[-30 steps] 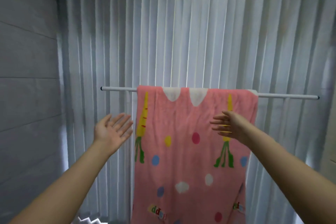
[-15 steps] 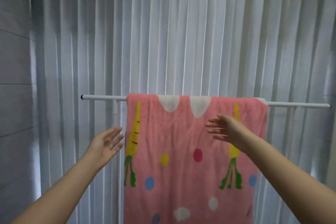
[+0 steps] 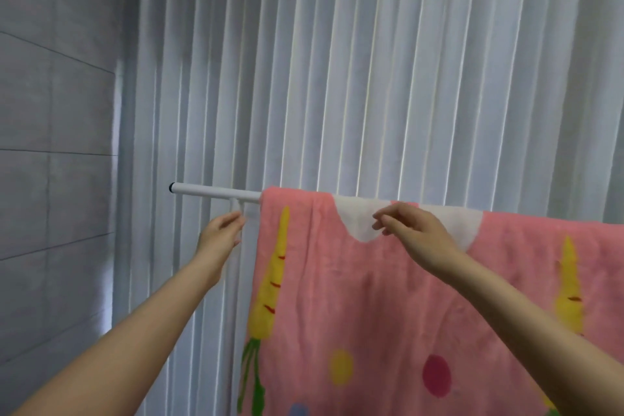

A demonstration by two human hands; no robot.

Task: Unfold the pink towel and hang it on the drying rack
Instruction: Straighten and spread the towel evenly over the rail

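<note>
Two bare arms reach up from the bottom of the frame toward a pink towel [image 3: 388, 297] draped over the white rail of a drying rack [image 3: 216, 193], with a pleated white curtain [image 3: 371, 78] filling most of the background and a grey panelled wall [image 3: 57, 145] running down the left side. Unfolded and hanging flat, the towel covers the rail from just right of its dark-capped left end out past the right edge of the picture, its front face printed with yellow carrots [image 3: 271, 277], a white scalloped patch along the top fold, and yellow, dark pink and blue dots lower down. Only a short bare length of rail shows to the left of the cloth, with a white bracket hanging below it. The right hand [image 3: 413, 233] is held in front of the white patch just under the top fold, knuckles toward the camera, fingers curled loosely with thumb and forefinger drawn near each other; whether the tips pinch the fabric or merely hover at it cannot be told. The left hand [image 3: 221, 235] is raised beside the towel's left edge, just under the bare rail and near the bracket, fingers extended and slightly apart, closed on nothing and not touching the cloth
</note>
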